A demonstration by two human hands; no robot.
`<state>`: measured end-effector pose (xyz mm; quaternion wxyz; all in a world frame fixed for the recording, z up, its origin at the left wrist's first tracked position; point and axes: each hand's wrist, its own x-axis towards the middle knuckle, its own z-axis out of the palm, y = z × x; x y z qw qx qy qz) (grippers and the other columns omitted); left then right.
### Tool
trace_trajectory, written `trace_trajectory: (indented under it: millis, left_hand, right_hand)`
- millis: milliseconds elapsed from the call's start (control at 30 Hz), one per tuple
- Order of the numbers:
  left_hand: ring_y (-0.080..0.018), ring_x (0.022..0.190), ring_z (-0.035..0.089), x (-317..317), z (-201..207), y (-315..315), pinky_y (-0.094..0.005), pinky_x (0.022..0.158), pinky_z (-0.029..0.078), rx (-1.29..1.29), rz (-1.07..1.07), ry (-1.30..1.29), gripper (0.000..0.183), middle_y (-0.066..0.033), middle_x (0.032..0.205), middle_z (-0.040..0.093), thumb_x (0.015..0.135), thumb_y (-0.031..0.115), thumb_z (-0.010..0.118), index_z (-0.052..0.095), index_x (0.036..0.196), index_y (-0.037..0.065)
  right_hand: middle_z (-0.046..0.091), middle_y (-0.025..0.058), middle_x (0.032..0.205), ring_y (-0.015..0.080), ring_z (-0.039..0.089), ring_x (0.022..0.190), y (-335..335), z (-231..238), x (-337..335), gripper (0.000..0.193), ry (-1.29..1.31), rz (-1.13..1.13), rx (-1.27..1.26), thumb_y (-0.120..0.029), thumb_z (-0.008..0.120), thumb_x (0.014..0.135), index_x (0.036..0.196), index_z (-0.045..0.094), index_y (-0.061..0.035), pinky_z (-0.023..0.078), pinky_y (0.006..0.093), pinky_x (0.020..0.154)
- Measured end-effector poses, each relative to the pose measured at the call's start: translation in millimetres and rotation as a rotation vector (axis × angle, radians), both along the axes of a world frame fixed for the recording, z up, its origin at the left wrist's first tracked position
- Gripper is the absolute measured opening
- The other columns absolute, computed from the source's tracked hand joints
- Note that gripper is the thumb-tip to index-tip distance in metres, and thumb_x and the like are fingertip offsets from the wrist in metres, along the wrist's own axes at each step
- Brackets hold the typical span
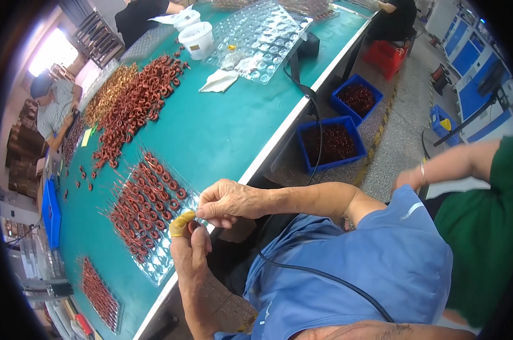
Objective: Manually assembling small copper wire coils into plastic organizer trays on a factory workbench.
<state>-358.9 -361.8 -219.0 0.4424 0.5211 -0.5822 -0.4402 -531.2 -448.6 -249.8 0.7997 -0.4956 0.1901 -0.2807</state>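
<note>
My left hand (191, 249), with yellow coverings on a finger, is closed around a small red-brown ring coil (193, 225), partly hidden by the fingers. Just above it, my right hand (225, 205) is pinched close against the left fingertips; whatever it grips is too small to make out. Both hands are over the front edge of the green table (228, 124). Beside them lies a clear plastic tray (161, 271) with rows of red-brown ring coils (146, 207), their thin wire leads sticking up.
A heap of loose red-brown rings (137, 96) lies farther back, beside gold-coloured ones (112, 90). White tubs (197, 41) and empty clear trays (259, 39) stand beyond. Blue bins (331, 144) of rings sit on the floor. A person in green (480, 226) is close on my right.
</note>
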Motion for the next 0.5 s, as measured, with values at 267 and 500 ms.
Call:
trace_trajectory:
  millis: [267,500]
  left_hand:
    - [-0.0222,0.069,0.060,11.4,19.5,2.9,-0.0340,0.063,0.047,-0.097,-0.096,-0.590,0.032,-0.0098,0.081,0.058,0.083,0.005,0.067,0.054,0.113,0.002]
    - [-0.0344,0.078,0.060,14.7,29.0,10.4,-0.0409,0.068,0.047,0.077,-0.225,-0.676,0.032,-0.0147,0.082,0.060,0.081,0.020,0.070,0.055,0.102,0.002]
  right_hand:
    - [0.059,0.0021,0.065,0.0043,0.053,0.048,-8.0,-5.8,-0.4,0.022,-0.041,0.190,0.174,-0.022,0.068,0.087,0.082,0.060,-0.0017,0.037,0.0158,0.040]
    - [0.055,0.0020,0.063,0.0053,0.045,0.046,-8.5,-15.6,10.3,0.023,0.117,0.294,0.213,-0.020,0.067,0.086,0.080,0.060,0.0010,0.031,0.0182,0.039]
